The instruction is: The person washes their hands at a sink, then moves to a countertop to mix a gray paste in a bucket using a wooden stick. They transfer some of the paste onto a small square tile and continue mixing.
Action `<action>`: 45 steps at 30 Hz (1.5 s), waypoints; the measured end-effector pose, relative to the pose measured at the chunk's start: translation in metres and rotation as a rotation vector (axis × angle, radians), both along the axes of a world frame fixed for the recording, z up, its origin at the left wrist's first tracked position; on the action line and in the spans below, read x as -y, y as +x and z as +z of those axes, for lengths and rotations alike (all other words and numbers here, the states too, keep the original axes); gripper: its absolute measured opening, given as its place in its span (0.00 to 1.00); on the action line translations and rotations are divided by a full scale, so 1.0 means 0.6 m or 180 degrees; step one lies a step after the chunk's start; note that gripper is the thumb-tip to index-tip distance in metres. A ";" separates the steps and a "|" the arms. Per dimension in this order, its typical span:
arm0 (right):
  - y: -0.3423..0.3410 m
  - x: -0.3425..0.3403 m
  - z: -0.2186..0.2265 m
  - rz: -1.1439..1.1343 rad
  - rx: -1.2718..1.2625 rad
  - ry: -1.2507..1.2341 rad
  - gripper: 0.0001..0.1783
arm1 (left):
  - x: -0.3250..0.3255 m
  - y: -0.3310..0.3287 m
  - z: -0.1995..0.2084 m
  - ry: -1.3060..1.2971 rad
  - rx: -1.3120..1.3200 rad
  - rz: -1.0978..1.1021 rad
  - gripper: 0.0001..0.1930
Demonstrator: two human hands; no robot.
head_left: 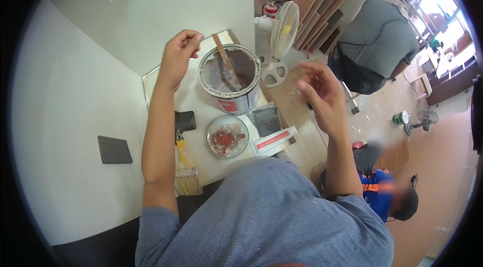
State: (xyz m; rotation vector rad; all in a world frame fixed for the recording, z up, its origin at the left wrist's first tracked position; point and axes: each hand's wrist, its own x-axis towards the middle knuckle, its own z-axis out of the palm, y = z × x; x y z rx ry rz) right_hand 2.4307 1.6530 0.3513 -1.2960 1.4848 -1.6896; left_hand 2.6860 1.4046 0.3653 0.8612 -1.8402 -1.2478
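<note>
My left hand (182, 55) is raised at the left of a large metal can (236, 102), its fingers curled in and nothing visible in them. A wooden stick (224, 58) leans inside the can, whose rim is crusted with pale paste. To the can's right hangs my right hand (324, 97), empty, thumb and fingers apart. Nearer my body stands a clear round bowl (226, 136) holding pale paste with a red blob. Beside it lies a white tube with a red label (274, 140). A dark flat scraper blade (266, 120) rests between can and tube.
A yellow-handled paintbrush (187, 171) and a dark block (185, 120) lie left of the bowl on the pale tabletop (198, 116). A standing fan (283, 30) and stacked boards (322, 10) are beyond. One person (375, 35) bends at far right; another (380, 191) is near right.
</note>
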 end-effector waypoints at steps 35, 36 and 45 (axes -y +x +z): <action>0.029 0.166 0.030 0.0597 -0.1516 0.0098 0.06 | 0.000 -0.039 -0.054 -0.1325 0.1693 0.0507 0.09; 0.029 0.162 0.031 0.0578 -0.1527 -0.0009 0.06 | -0.002 -0.040 -0.053 -0.1348 0.1710 0.0538 0.09; 0.008 0.124 0.035 0.0208 -0.0430 -0.0662 0.10 | -0.014 -0.033 -0.044 -0.1184 0.1721 0.0472 0.12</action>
